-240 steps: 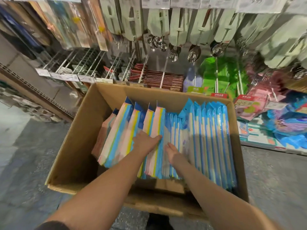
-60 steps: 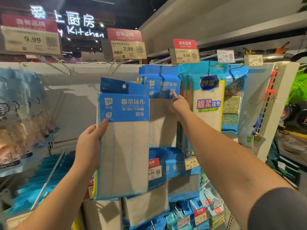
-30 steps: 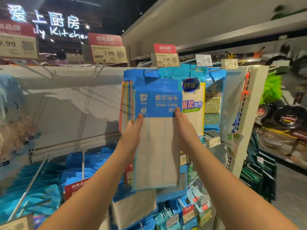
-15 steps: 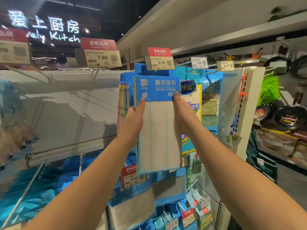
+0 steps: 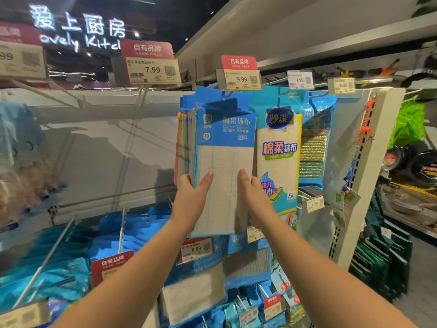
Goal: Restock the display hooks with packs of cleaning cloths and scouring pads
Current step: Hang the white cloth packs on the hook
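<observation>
A blue-headed pack of white cleaning cloths [image 5: 224, 147] hangs at the front of a stack on the hook under the 9.99 price tag [image 5: 238, 74]. My left hand [image 5: 192, 197] holds the pack's lower left edge, thumb on its face and fingers behind. On the lower right of the pack's face my right hand [image 5: 251, 195] rests, fingers straight. Just right of this stack hangs a yellow-edged cloth pack [image 5: 279, 157], and beyond it a scouring pad pack [image 5: 313, 147].
An empty hook with a 7.99 tag [image 5: 151, 67] juts out to the upper left. Lower hooks [image 5: 121, 230] carry blue cloth packs and red price tags. The white end panel of the shelf [image 5: 369, 162] stands at the right, with pans beyond it.
Both hands have slid down from the pack's blue header to its lower half. The pack now hangs on the hook against the stack.
</observation>
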The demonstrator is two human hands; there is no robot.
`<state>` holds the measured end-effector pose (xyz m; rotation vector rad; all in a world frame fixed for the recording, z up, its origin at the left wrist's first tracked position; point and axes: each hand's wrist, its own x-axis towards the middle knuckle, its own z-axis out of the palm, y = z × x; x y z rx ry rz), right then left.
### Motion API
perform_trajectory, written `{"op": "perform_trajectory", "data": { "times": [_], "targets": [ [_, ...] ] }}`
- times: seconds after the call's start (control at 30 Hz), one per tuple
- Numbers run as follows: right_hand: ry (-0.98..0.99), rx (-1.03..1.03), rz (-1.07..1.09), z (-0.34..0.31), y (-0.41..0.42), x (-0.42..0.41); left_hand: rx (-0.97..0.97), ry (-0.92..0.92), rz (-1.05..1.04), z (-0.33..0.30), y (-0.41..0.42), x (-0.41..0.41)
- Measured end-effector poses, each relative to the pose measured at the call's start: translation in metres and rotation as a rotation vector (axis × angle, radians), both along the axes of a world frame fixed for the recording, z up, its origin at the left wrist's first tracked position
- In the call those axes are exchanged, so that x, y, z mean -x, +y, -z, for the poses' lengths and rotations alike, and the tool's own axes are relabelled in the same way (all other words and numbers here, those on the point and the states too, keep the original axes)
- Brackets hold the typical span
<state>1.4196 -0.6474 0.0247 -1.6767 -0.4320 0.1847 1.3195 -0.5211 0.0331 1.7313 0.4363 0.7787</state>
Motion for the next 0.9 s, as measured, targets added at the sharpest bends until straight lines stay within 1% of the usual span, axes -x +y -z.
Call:
{"op": "perform_trajectory", "data": {
  "times": [0.1, 0.23, 0.53, 0.77, 0.9],
  "targets": [
    [-0.021, -0.014, 0.056, 0.018, 0.007, -0.003, -0.044, -0.009, -0.051, 0.019, 0.003, -0.004],
    [-0.033, 0.08, 0.071, 0.012, 0.022, -0.021, -0.069, -0.033, -0.099, 0.026, 0.014, -0.018],
    [0.059, 0.076, 0.096, -0.004, 0.058, -0.044, 0.081, 0.003, -0.162, 0.02, 0.039, -0.059],
    [0.086, 0.117, 0.143, -0.006, 0.066, -0.047, 0.118, 0.105, -0.104, 0.016, 0.048, -0.064],
    [0.136, 0.221, 0.219, -0.012, 0.062, -0.029, 0.14, 0.172, -0.071, 0.014, 0.051, -0.046]
  ]
}}
